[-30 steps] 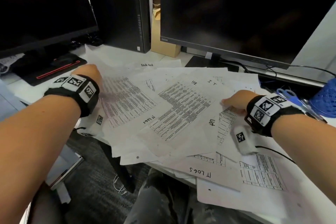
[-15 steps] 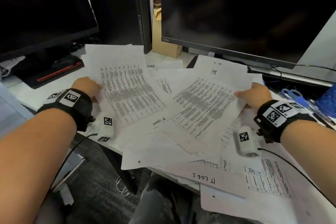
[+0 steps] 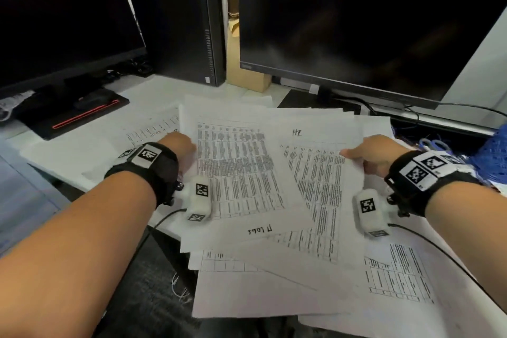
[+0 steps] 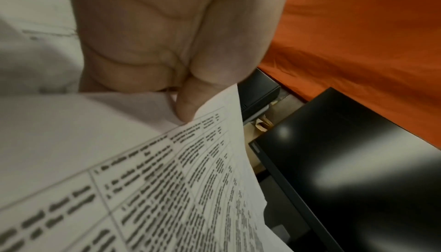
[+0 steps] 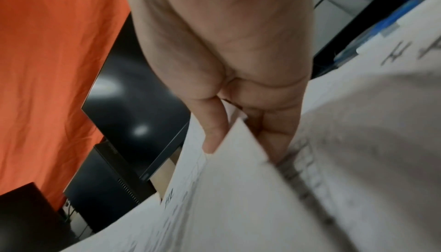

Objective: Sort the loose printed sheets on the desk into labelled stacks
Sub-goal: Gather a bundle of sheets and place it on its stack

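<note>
Printed sheets point(image 3: 236, 173): thin matt white paper. Monitor screen point(image 3: 356, 14) at 1 o'clock: glossy black. Wrist straps point(image 3: 153, 170): black cloth. Table point(image 3: 68, 156): smooth white.

Behind the spread sheets point(image 3: 274, 291) a bare strip of desk point(image 3: 153, 90) lay open, hemmed by the left monitor's base point(image 3: 71, 115), the computer tower point(image 3: 175, 22), the cardboard box point(image 3: 247, 74) and the right monitor point(image 3: 356, 16), cables point(image 3: 411, 115) trailing rightward

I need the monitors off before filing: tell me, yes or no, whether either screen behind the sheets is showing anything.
No: in the head view the left monitor and the right monitor are both dark, with nothing displayed.
</note>
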`<state>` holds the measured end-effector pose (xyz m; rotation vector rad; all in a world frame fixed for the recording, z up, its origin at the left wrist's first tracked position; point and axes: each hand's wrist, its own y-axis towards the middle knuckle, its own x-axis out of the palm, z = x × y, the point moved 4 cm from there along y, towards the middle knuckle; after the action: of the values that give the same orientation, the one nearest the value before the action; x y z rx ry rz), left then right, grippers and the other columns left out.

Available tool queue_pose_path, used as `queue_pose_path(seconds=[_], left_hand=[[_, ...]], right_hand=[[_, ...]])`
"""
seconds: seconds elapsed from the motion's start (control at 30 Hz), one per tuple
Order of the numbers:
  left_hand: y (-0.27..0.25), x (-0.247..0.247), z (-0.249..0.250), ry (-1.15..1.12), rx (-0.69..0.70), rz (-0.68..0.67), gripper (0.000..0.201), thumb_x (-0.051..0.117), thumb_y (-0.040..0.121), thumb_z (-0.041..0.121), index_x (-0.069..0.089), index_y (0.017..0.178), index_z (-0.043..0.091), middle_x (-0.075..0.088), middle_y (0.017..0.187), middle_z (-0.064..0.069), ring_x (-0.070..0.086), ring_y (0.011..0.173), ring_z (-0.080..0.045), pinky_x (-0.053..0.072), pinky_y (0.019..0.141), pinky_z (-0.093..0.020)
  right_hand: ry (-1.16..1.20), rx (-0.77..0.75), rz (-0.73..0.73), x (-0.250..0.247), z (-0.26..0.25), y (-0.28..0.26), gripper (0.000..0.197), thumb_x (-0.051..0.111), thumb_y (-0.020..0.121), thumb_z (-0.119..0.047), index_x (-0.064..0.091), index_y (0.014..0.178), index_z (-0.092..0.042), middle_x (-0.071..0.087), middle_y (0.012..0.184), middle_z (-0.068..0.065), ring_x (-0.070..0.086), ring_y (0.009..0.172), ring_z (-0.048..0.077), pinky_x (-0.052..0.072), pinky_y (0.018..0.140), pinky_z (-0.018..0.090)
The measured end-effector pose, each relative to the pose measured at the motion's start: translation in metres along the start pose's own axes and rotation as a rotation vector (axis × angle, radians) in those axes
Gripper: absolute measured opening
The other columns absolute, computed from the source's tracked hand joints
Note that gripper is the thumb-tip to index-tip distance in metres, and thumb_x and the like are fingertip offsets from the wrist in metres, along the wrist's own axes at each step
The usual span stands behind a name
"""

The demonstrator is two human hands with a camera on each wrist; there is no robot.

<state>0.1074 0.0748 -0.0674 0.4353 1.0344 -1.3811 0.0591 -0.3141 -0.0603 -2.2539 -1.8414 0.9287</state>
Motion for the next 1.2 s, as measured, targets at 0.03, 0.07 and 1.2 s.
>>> queue_pose_path(seconds=[0.03,0.07,1.2], left_hand=[[-0.004,0.004,0.006,-0.027,0.021,-0.02,0.04,0.042,0.1,0.014,0.047,0.13,-0.013,0.048,0.135,-0.028,0.046,0.126,-0.038,0.037,0.105,-0.043],[-0.004,0.008,0.011,-0.049,0.046,-0.028,0.041,0.042,0.1,0.015,0.047,0.128,-0.014,0.049,0.134,-0.029,0.047,0.125,-0.039,0.037,0.105,-0.044],[-0.033,0.008,0.027,-0.222,0.221,0.142,0.04,0.052,0.096,0.031,0.053,0.133,0.014,0.057,0.133,-0.005,0.054,0.119,-0.025,0.037,0.087,-0.026]], right_hand=[[0.046,0.003,-0.015,0.007,-0.001,0.0,0.024,0.063,0.086,-0.002,0.059,0.11,0.002,0.067,0.105,0.017,0.064,0.1,0.033,0.051,0.091,0.047],[0.088,0.002,-0.037,0.014,-0.001,0.0,0.027,0.063,0.087,-0.002,0.059,0.113,0.003,0.067,0.107,0.017,0.064,0.102,0.034,0.05,0.092,0.049],[0.167,-0.106,0.114,0.038,0.005,-0.007,0.041,0.058,0.085,0.009,0.053,0.119,-0.012,0.065,0.103,0.015,0.066,0.095,0.033,0.057,0.08,0.047]])
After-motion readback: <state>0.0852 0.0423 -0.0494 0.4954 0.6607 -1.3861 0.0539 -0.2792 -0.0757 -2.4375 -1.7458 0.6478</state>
